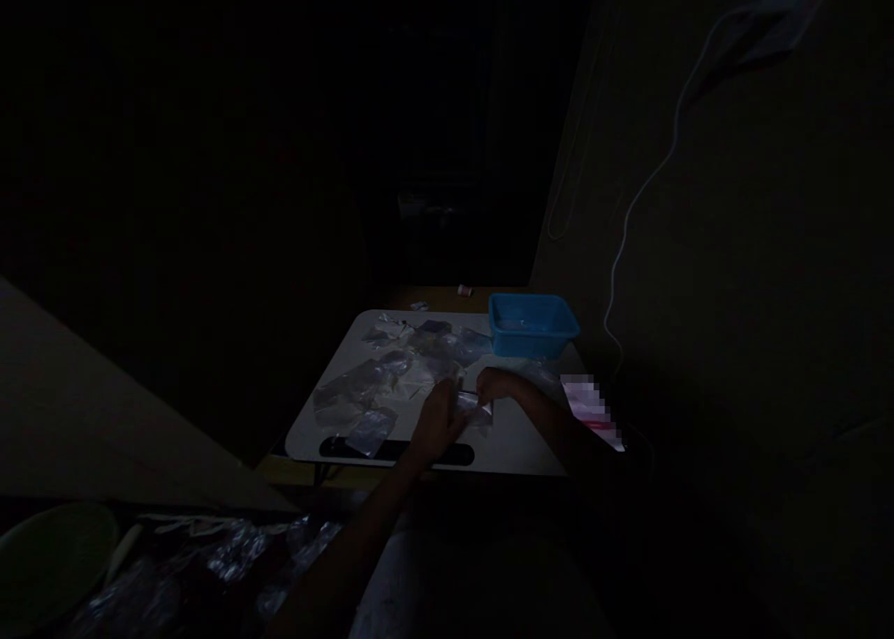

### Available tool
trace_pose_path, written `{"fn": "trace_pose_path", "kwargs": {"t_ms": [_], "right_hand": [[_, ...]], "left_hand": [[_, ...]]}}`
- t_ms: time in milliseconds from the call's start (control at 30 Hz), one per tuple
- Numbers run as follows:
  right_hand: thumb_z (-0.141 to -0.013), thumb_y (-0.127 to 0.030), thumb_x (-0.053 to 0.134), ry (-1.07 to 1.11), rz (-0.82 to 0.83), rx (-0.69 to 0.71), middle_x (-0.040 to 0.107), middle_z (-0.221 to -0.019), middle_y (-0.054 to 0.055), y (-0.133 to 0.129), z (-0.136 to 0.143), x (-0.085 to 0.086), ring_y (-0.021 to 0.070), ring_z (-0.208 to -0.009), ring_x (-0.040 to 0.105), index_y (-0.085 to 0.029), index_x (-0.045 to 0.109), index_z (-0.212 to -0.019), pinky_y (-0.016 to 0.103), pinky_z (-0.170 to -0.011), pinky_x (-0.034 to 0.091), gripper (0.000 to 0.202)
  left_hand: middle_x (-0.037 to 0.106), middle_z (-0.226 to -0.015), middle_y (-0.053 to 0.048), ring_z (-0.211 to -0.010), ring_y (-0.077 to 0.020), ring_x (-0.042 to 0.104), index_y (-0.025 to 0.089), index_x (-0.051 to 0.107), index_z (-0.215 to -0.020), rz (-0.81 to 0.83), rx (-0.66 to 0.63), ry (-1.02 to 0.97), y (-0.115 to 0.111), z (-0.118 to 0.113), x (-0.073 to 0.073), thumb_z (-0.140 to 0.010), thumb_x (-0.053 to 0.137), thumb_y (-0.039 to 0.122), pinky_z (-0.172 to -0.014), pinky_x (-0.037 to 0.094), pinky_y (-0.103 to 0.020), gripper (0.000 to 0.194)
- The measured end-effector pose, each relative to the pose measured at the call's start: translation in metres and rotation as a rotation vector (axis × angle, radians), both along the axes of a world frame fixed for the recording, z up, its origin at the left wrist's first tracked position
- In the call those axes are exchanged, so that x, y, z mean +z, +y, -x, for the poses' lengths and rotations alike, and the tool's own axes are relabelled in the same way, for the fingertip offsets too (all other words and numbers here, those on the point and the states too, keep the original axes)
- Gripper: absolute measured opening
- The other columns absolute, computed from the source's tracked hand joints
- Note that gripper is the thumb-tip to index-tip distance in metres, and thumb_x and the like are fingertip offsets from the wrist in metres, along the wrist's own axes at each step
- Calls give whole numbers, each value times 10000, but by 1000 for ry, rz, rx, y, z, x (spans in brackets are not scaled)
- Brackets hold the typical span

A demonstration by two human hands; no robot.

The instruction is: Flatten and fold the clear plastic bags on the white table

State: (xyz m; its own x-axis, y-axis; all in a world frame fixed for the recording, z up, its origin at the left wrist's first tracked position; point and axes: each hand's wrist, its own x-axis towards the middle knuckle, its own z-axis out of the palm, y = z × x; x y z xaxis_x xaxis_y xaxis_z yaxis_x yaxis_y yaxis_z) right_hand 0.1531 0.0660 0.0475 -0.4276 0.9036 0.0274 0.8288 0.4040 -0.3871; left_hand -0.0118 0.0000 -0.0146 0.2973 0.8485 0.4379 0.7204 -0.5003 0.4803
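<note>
The scene is very dark. My left hand (437, 422) and my right hand (497, 385) meet over a small white table (521, 443), and both pinch a small clear plastic bag (473, 404) between them. More clear plastic bags (391, 378) lie scattered over the left and far part of the tabletop. What the held bag contains is too dim to tell.
A blue plastic tub (532, 325) stands at the table's far right corner. A white cable (646, 187) hangs down the wall on the right. Crumpled clear plastic (237, 550) and a pale green bowl (52, 560) lie at the lower left.
</note>
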Motion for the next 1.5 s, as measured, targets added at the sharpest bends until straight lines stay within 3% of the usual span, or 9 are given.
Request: {"fn": "trace_pose_path", "kwargs": {"t_ms": [167, 267, 400, 500, 633, 733, 867, 1167, 1500], "right_hand": [[-748, -214, 555, -53, -12, -74, 620, -806, 13, -4, -11, 17, 144, -731, 567, -144, 616, -789, 258, -644, 435, 102], [-750, -148, 482, -35, -138, -161, 625, -883, 40, -21, -13, 23, 179, -881, 535, -171, 625, -802, 281, -749, 381, 154], [-740, -176, 486, 1, -309, -84, 598, -946, 40, -56, -12, 4, 169, -947, 485, -200, 601, -844, 298, -831, 322, 156], [-698, -274, 552, -20, -294, -42, 586, -1013, 36, -77, -11, -17, 188, -983, 469, -210, 587, -922, 328, -860, 302, 236], [-711, -258, 505, -19, -271, -40, 566, -1096, 36, -87, -11, -28, 186, -1032, 457, -211, 548, -1040, 331, -904, 285, 335], [-763, -193, 397, -27, -311, -109, 497, -1205, 72, -87, -7, -28, 173, -1119, 403, -143, 467, -1165, 308, -955, 257, 411], [-852, -293, 259, -109, -322, -125, 343, -1328, 126, -84, 5, -37, 203, -1236, 255, -58, 324, -1272, 349, -1007, 183, 486], [-881, -386, 137, -176, -362, -98, 310, -1337, 136, -91, 15, -51, 228, -1264, 185, -70, 325, -1278, 437, -1017, 79, 540], [-881, -398, 145, -172, -341, -106, 310, -1338, 136, -97, 17, -47, 224, -1263, 188, -72, 325, -1278, 440, -1015, 71, 544]], "left_hand": [[398, -1252, -124, -1157, -199, 378, 159, 274, -1245, 85, 170, -413, 8, 8, -9, -870, 325, 318, -937, 349, -389, 410], [424, -1232, -106, -1140, -191, 400, 170, 321, -1216, 122, 179, -482, 9, 9, -9, -863, 349, 309, -938, 351, -388, 380], [446, -1214, -100, -1121, -182, 421, 169, 349, -1198, 140, 198, -510, 8, 9, -5, -861, 343, 309, -930, 357, -364, 365], [474, -1178, -109, -1096, -180, 444, 140, 387, -1170, 125, 183, -484, 7, 11, -2, -856, 332, 328, -913, 370, -334, 370], [533, -1101, -120, -1049, -190, 477, 112, 460, -1112, 58, 168, -355, 5, 11, 3, -849, 306, 304, -896, 379, -339, 361], [503, -1181, -99, -1121, -184, 417, 138, 445, -1168, 0, 8, -111, 3, 4, 11, -850, 283, 252, -944, 324, -360, 375], [366, -1318, -100, -1231, -193, 267, 112, 325, -1274, -14, -154, 246, 1, -13, 18, -810, 332, 194, -1009, 202, -395, 471], [260, -1365, -137, -1262, -225, 185, 54, 267, -1300, 46, -94, 568, -8, -20, 9, -801, 335, 215, -1012, 162, -403, 529], [237, -1377, -118, -1266, -222, 171, 88, 258, -1309, 51, -59, 621, -15, -20, 11, -811, 316, 242, -1006, 152, -418, 524]]}}
